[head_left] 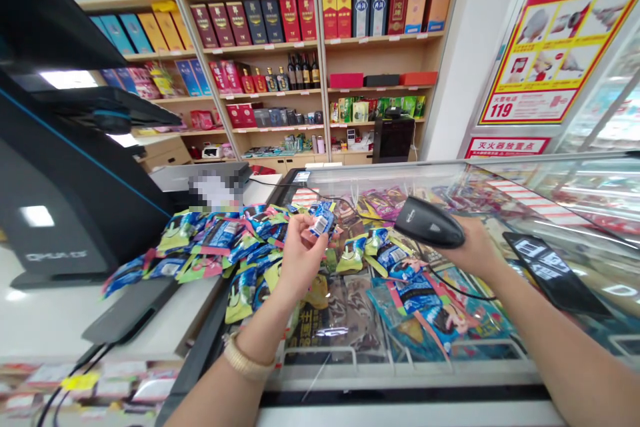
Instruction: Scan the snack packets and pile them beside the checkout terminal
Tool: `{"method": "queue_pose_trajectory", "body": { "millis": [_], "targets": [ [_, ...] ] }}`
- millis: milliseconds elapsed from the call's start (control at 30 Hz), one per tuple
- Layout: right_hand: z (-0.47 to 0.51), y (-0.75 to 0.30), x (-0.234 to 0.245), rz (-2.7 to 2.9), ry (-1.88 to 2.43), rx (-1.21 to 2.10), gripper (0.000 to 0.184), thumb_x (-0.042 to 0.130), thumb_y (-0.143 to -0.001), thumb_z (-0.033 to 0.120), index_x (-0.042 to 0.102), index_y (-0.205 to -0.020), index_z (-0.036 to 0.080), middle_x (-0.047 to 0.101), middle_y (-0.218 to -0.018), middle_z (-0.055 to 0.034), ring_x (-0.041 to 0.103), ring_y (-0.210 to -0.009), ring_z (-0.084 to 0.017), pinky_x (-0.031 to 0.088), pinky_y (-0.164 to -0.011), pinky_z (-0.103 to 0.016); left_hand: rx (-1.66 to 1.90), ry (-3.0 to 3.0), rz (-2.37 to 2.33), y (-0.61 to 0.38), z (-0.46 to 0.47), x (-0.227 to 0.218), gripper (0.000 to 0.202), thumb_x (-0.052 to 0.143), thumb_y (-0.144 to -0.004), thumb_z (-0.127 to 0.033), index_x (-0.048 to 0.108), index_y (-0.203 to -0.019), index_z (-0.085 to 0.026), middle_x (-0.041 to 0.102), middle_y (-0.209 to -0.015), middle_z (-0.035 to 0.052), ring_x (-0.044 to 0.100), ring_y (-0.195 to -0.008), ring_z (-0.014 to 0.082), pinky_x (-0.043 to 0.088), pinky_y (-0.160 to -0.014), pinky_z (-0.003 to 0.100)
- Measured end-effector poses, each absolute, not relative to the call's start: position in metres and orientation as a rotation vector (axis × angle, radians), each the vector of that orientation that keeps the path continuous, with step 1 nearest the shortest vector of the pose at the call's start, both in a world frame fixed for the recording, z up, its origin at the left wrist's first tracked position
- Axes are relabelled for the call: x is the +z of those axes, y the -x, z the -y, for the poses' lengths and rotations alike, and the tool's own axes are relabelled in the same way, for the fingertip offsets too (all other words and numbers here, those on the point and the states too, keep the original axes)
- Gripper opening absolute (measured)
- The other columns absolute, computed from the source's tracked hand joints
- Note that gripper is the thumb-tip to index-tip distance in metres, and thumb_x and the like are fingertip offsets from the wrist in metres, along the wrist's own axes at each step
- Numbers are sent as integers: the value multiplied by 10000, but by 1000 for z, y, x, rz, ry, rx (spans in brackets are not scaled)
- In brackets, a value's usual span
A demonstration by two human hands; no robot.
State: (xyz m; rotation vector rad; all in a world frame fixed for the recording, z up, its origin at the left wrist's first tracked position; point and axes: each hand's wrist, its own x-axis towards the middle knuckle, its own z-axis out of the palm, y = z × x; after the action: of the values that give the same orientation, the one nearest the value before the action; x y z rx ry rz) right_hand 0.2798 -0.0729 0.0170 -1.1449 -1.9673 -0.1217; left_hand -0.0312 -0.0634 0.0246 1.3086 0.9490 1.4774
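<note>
Between the thumb and fingers of my left hand (303, 250) is a small blue snack packet (323, 219), its white barcode facing up toward me. My right hand (473, 243) is wrapped around a black handheld barcode scanner (430, 221), whose head points left toward the packet. A heap of similar blue, green and pink packets (215, 237) spreads to the left of my left hand, across the counter and the glass lid. More packets (420, 293) lie on the glass below the scanner. The scanner's cable (460, 292) loops beneath my right wrist.
A glass-topped freezer (310, 373) with goods inside stands before me. On its right lies a black phone-like slab (555, 273). A dark checkout terminal (65, 193) stands on the white counter (30, 320) at left. Shelves (260, 43) of boxes and bottles line the back wall.
</note>
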Motion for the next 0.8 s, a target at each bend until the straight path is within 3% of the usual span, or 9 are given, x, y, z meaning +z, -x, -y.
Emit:
{"method": "queue_pose_trajectory", "body": {
  "millis": [167,300,500,800],
  "targets": [
    [83,-257,18,2087,1010,40,170,677,-771,349,697,-850,200,739,-751,-46,668,-650,-188,497,-603,-266,1417,-1343,-879,20,67,14,397,666,-708,-231,347,-943,-251,613,-935,-32,726,-800,161,573,-784,326],
    [87,-246,19,2142,943,106,145,615,-806,297,687,-889,203,734,-770,-48,652,-648,-173,491,-612,-263,1400,-1394,-873,16,66,6,386,654,-711,-208,352,-948,-249,604,-943,-26,727,-819,162,565,-809,328],
    [87,-242,20,2158,944,145,189,607,-841,351,696,-924,206,733,-762,-47,646,-634,-168,481,-598,-258,1377,-1431,-864,15,64,1,380,644,-733,-203,344,-962,-251,594,-956,-19,720,-816,162,569,-832,357],
    [77,-270,20,2048,1093,-23,208,668,-769,367,722,-895,211,747,-767,-46,680,-663,-195,498,-617,-268,1384,-1823,-1067,15,63,-11,278,560,-825,-160,405,-1046,-227,549,-1018,40,642,-937,175,539,-888,373]
  ]
}}
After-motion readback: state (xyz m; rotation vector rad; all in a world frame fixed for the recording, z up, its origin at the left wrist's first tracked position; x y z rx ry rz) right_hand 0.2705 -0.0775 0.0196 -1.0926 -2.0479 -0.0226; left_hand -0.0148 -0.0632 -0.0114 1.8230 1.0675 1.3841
